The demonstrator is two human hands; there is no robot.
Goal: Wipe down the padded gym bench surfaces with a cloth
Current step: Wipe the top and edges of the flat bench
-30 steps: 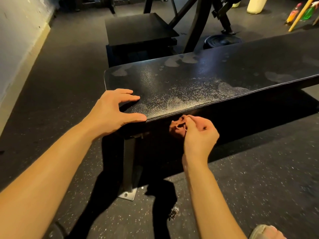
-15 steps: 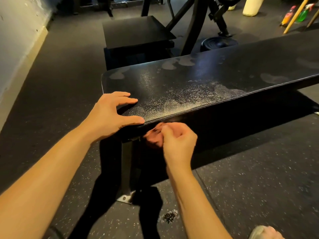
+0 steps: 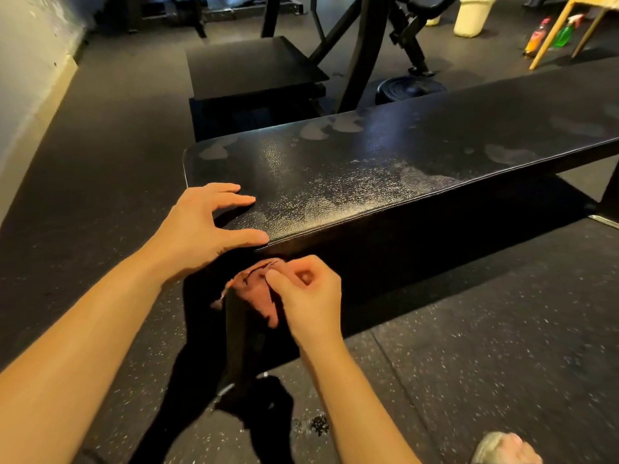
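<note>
The right hand (image 3: 310, 296) has slid the cloth (image 3: 258, 293) leftward (along the bench's side) to the corner.

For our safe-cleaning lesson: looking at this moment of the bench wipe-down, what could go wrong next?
1. The bench pad looks wet and patchy; the left hand braced on its corner could slip.
2. The right hand pinches the cloth bunched up below the pad edge, so it may wipe poorly or drop.
</note>
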